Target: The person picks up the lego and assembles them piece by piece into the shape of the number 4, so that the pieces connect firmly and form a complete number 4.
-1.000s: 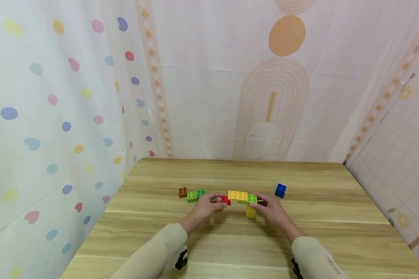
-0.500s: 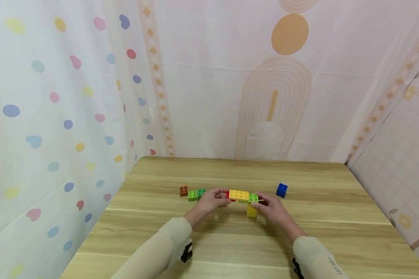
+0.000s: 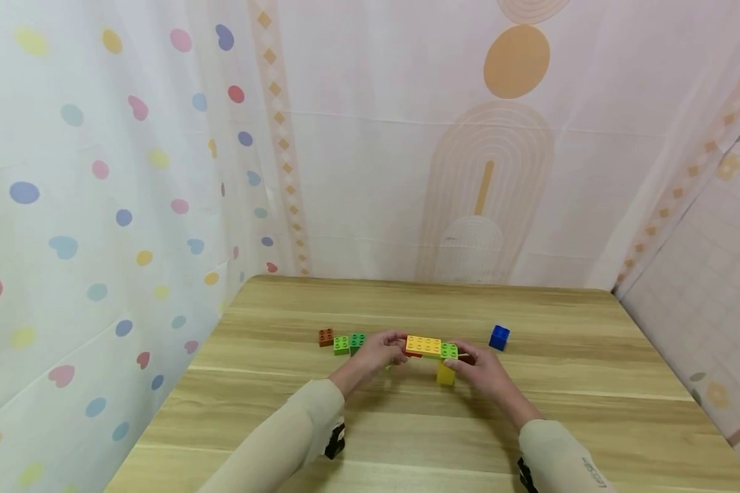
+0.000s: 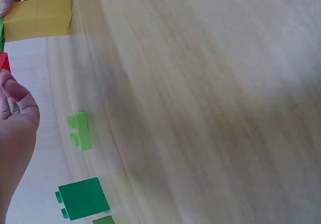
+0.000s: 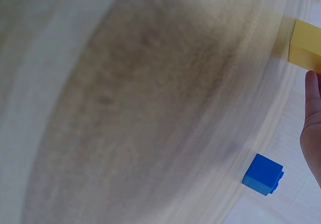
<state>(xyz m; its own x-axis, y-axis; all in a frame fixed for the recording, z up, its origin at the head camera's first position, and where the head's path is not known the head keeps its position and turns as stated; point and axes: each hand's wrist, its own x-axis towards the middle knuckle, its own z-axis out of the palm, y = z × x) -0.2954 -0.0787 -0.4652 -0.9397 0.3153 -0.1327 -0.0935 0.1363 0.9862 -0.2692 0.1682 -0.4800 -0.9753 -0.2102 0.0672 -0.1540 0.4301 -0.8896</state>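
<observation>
A yellow eight-stud brick (image 3: 423, 345) bridges toward the left from a light green brick (image 3: 449, 350), which tops a taller yellow block (image 3: 446, 374) on the table. My left hand (image 3: 373, 354) pinches a red brick (image 3: 414, 355) under the bridge's left end; its contact with the yellow brick is hard to tell. At the other end, my right hand (image 3: 481, 370) holds the light green brick between thumb and fingers. The left wrist view shows the red brick (image 4: 4, 62) at the left fingertips, below the yellow block (image 4: 37, 18). In the right wrist view, fingers (image 5: 312, 91) touch the yellow block (image 5: 306, 45).
Left of the hands lie a brown brick (image 3: 325, 337), a light green brick (image 3: 341, 345) and a dark green brick (image 3: 358, 342). Another small light green brick (image 4: 81, 131) lies beneath the left hand. A blue brick (image 3: 499, 337) stands behind the right hand, on the wooden table (image 3: 370, 452).
My left hand has moved right and slightly up, carrying the red brick from beside the yellow bridge to under its left end. My right hand keeps its hold with little movement.
</observation>
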